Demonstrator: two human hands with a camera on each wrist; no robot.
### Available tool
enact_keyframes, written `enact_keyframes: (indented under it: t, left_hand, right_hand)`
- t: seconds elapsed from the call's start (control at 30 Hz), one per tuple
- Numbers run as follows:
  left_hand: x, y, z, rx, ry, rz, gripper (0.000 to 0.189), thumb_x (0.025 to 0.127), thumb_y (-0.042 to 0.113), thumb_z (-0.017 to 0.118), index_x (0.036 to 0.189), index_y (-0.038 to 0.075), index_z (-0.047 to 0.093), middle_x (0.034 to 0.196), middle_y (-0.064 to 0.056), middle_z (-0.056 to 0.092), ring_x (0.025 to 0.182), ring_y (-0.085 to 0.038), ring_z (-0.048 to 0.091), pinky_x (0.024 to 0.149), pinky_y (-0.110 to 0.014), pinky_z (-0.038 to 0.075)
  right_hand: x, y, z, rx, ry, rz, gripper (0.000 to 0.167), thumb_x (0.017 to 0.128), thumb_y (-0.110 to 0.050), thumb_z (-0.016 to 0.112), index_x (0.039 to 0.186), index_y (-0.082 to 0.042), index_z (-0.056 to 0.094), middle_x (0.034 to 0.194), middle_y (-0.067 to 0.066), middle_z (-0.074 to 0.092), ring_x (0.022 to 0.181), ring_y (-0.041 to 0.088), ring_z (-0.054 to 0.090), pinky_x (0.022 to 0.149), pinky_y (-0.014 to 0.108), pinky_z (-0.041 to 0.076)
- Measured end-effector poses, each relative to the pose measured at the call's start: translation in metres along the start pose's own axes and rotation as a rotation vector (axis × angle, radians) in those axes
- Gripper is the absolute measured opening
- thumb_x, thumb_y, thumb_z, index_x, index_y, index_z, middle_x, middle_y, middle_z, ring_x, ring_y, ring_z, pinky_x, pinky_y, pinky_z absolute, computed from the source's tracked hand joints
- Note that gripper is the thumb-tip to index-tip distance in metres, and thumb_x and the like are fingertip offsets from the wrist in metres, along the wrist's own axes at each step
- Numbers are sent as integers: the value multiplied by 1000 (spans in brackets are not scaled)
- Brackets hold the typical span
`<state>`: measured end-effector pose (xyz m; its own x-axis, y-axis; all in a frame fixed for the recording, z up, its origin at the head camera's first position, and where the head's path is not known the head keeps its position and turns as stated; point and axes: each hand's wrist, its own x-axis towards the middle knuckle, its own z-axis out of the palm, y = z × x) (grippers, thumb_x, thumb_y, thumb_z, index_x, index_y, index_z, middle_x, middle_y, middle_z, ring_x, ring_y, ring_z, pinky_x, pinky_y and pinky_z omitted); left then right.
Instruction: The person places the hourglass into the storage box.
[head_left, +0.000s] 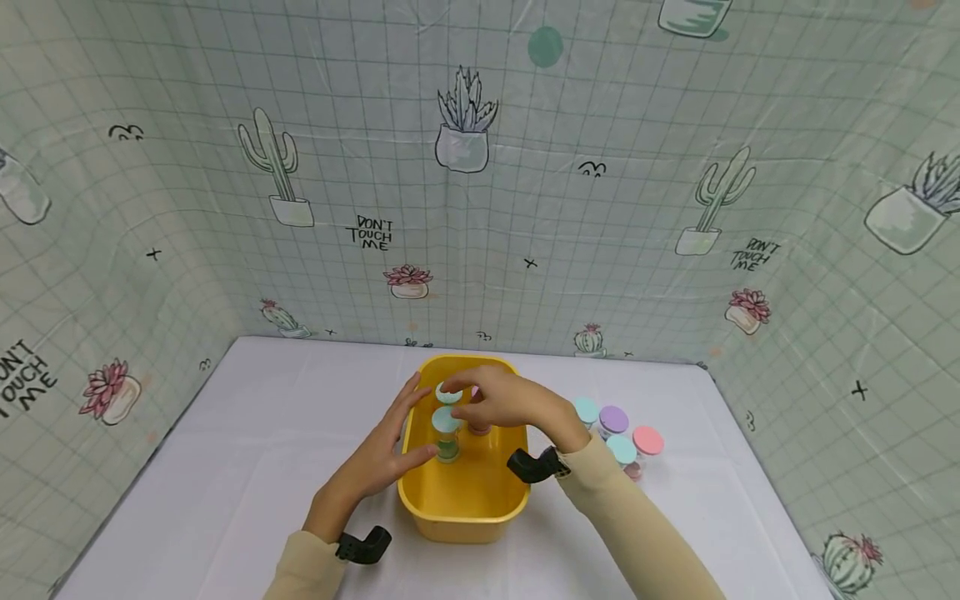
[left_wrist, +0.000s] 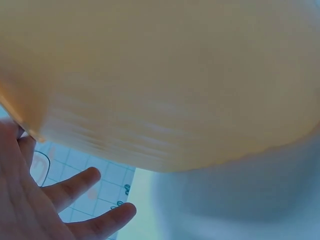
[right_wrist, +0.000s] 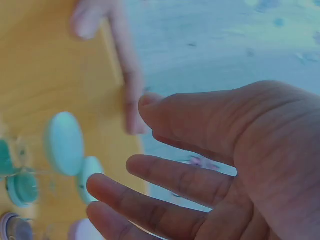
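Note:
A yellow plastic basin [head_left: 465, 508] stands on the white table. Inside it, a small clear jar with a mint lid [head_left: 446, 421] stands upright with something green low in it. Just behind is another mint lid [head_left: 449, 394], partly covered by fingers. A pinkish jar [head_left: 480, 430] shows only in part under my right hand. That right hand [head_left: 502, 400] hovers over the jars with loosely bent fingers; the right wrist view has nothing between thumb and fingers. My left hand [head_left: 378, 458] is at the basin's left rim, fingers spread, with the outer wall [left_wrist: 165, 90] filling the left wrist view.
Right of the basin several lidded jars stand clustered on the table: mint [head_left: 586, 410], purple [head_left: 613, 419], coral [head_left: 648, 439] and another mint [head_left: 621, 450]. My right forearm [head_left: 637, 517] passes close by them. A patterned cloth [head_left: 480, 250] hangs around the table's back and sides.

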<state>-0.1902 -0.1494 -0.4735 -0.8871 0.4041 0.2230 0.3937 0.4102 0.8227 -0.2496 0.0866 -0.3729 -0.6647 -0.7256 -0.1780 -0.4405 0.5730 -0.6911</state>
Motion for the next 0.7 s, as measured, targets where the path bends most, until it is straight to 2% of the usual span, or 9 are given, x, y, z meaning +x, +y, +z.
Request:
enact_keyframes:
  t: [0.03,0.13,0.2,0.4,0.53,0.7]
  left_hand:
    - [0,0,0,-3,-1,-1,75,97,28,68,161,14,31,175,-10,5,156,-46,19,107,-75,39]
    - [0,0,0,-7,-2,-12,75,97,29,68,161,15,32,175,-9,6,156,-47,20,105,-76,40]
    - [0,-1,0,-9,-1,-21,76,97,32,68,161,15,31,175,-8,6,156,-46,19,105,-77,40]
    - [0,-1,2,-16,4,-36,78,97,40,67,161,15,31,175,-5,5,156,-45,21,105,-76,42]
    - [0,-1,2,-24,8,-41,79,96,39,67,161,14,31,175,-4,6,156,-43,22,105,-75,42]
    - [0,-1,1,-26,11,-36,79,96,40,67,161,13,31,175,-4,5,157,-43,21,105,-74,43]
  right_hand:
    - [-5,0,-2,19,28,-13,43,101,-19,66,139,-2,61,94,10,75,74,18,68,68,26,56]
    - [-22,3,-7,40,134,-56,41,101,-21,66,139,-6,62,124,11,72,98,20,72,85,32,61]
    - [-34,5,-10,56,214,-71,39,102,-22,66,139,-9,63,136,11,67,111,24,71,93,37,61]
    - [-70,16,-14,135,433,-56,40,101,-24,67,139,-12,63,141,9,64,121,29,68,97,39,60]
    - [-90,24,-16,146,527,-13,41,100,-26,68,139,-16,62,141,6,64,123,27,67,98,39,59]
    - [-104,41,-16,119,604,7,40,100,-26,68,139,-15,62,138,8,65,120,27,69,96,38,59]
